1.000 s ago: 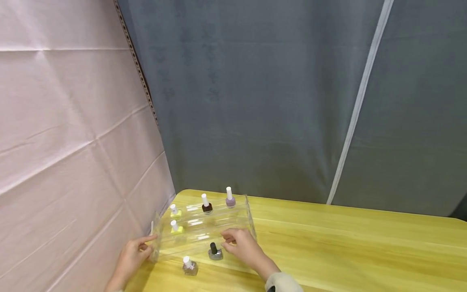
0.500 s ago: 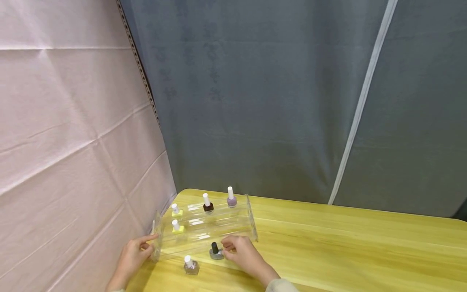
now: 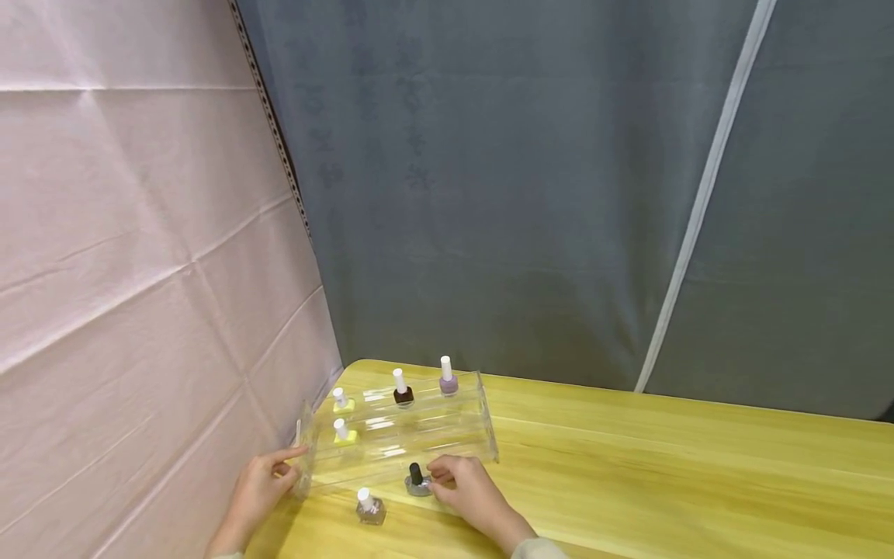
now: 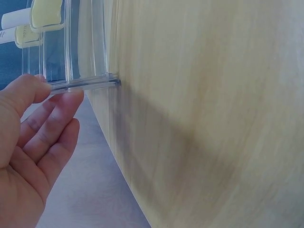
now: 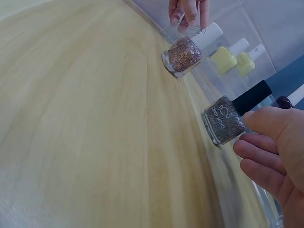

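Note:
My left hand [image 4: 42,142] pinches the side panel of a clear acrylic tiered rack [image 3: 391,450], thumb on one face and fingers on the other. At the rack's front, my right hand [image 5: 280,152] pinches the right edge of a glittery grey nail polish bottle [image 5: 222,121] with a black cap; some of its fingers are hidden. That bottle stands upright. A white-capped bottle of brownish-pink glitter nail polish [image 5: 183,57] stands nearby on the table, to the left. On the rack's tiers are two yellow bottles [image 3: 344,438], a dark one [image 3: 403,395] and a lilac one [image 3: 448,383].
The yellow wood-grain table [image 3: 663,466] extends far to the right. A pinkish cloth wall [image 3: 140,310] rises close along the left side, beside the left hand. Behind the table hangs a dark grey curtain [image 3: 489,194] with a pale strip.
My right hand has come down from above the rack's front to the black-capped bottle. The left hand keeps its hold on the rack. The bottles stand as before; the view has shifted slightly.

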`<act>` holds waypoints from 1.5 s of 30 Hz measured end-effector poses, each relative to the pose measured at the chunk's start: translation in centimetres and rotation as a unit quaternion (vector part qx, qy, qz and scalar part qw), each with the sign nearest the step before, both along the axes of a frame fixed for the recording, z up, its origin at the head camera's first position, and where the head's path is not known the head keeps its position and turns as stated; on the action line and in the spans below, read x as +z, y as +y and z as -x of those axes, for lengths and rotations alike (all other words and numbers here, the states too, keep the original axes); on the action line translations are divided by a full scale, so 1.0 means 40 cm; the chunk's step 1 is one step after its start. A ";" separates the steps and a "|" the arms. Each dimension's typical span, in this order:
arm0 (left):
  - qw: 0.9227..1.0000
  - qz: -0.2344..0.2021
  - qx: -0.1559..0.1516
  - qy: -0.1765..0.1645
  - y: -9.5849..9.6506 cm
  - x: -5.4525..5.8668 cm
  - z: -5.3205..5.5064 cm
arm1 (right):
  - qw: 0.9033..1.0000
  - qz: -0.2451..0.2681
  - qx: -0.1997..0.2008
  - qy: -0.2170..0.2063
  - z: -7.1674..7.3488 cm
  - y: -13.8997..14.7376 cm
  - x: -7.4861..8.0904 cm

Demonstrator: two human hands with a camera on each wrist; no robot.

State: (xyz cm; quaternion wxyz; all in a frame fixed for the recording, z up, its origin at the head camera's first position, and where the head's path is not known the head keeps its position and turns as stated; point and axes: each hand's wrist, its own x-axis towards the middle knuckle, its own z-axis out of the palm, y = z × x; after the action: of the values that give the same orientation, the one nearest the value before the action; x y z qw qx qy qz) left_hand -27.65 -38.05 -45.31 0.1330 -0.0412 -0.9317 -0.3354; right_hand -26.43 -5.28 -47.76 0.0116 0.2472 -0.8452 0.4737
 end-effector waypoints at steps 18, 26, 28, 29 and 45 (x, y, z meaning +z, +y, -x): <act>1.000 -0.012 0.007 0.000 0.008 0.000 0.000 | 1.000 -0.006 -0.001 -0.015 0.015 -0.016 -0.022; 1.000 -0.011 0.007 0.003 0.006 -0.004 0.003 | 1.000 0.004 0.003 -0.013 0.019 -0.015 -0.026; 1.000 -0.012 0.006 0.006 0.007 -0.004 0.003 | 1.000 0.006 0.005 -0.015 0.021 -0.015 -0.026; 1.000 -0.013 0.005 0.006 0.006 -0.003 0.003 | 1.000 0.006 0.006 -0.013 0.022 -0.014 -0.026; 1.000 -0.015 0.010 0.000 0.010 0.001 -0.001 | 1.000 -0.013 0.004 0.012 0.021 0.000 -0.016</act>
State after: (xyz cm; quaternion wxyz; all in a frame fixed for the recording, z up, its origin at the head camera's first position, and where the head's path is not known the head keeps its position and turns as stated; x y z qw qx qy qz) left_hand -27.63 -37.66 -45.25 0.1367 -0.0300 -0.9269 -0.3482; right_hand -27.27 -5.26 -48.41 0.0165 0.2563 -0.8500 0.4600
